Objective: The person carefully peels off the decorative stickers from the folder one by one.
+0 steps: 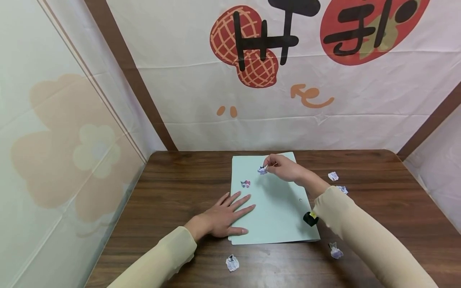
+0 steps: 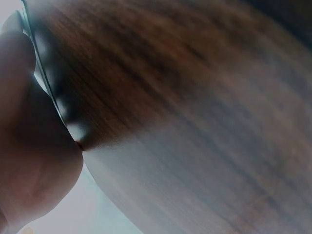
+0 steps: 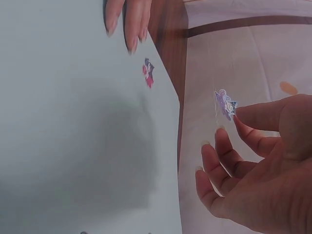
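Observation:
A pale mint-green folder [image 1: 277, 208] lies on the wooden table. My left hand [image 1: 228, 216] rests on its left edge with the fingers spread. Just beyond those fingertips a small pink-and-dark cartoon sticker [image 1: 245, 184] is on the cover. Above the folder's far part, my right hand [image 1: 284, 167] pinches a purple-and-white cartoon sticker [image 3: 225, 104] between thumb and index finger. In the right wrist view this sticker hangs apart from the cover, and the other fingers are loosely bent. The left wrist view shows part of the left hand [image 2: 29, 146] against the folder's edge.
Several small crumpled white-and-purple pieces lie on the table [image 1: 173, 192]: one piece [image 1: 232, 263] near the front, others [image 1: 333, 176] at right. A black object with yellow [image 1: 310, 219] is beside the right cuff. A printed curtain [image 1: 187, 132] hangs behind the table.

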A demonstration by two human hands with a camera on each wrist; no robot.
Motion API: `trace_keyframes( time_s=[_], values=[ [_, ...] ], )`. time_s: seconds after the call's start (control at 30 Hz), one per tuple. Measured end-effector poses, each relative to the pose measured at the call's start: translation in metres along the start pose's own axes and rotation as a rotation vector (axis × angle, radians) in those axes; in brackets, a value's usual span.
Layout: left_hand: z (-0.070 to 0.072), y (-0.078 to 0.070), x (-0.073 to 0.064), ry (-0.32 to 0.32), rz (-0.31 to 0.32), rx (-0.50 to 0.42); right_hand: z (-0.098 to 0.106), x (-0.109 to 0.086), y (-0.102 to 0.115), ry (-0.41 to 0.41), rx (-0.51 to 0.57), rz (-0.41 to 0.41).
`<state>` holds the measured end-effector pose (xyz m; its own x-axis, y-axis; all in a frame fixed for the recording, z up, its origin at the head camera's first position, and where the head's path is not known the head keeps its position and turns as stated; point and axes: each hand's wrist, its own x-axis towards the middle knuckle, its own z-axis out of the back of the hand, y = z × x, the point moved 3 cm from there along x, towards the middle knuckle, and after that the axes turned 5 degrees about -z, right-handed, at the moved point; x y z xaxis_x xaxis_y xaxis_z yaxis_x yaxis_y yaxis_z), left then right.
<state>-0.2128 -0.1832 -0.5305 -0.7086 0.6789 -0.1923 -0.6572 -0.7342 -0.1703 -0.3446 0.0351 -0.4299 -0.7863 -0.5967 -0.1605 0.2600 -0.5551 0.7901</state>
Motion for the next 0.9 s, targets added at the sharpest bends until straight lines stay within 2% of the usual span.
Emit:
trace_keyframes(
  time_s=[0.43,0.57,0.67,0.9],
  values=[
    [0.003,0.000,0.000,0.015,0.009,0.000,0.003,-0.021,0.002,0.006,0.005,0.053],
    [0.004,0.000,0.001,0.018,0.008,-0.005,0.004,-0.029,0.001,0.013,-0.014,0.093],
    [0.003,0.000,0.001,0.022,0.008,-0.001,0.003,-0.035,-0.002,0.027,-0.035,0.132],
    [0.001,-0.001,0.000,0.013,0.010,-0.007,-0.004,-0.046,-0.005,0.055,-0.056,0.160]
  ],
)
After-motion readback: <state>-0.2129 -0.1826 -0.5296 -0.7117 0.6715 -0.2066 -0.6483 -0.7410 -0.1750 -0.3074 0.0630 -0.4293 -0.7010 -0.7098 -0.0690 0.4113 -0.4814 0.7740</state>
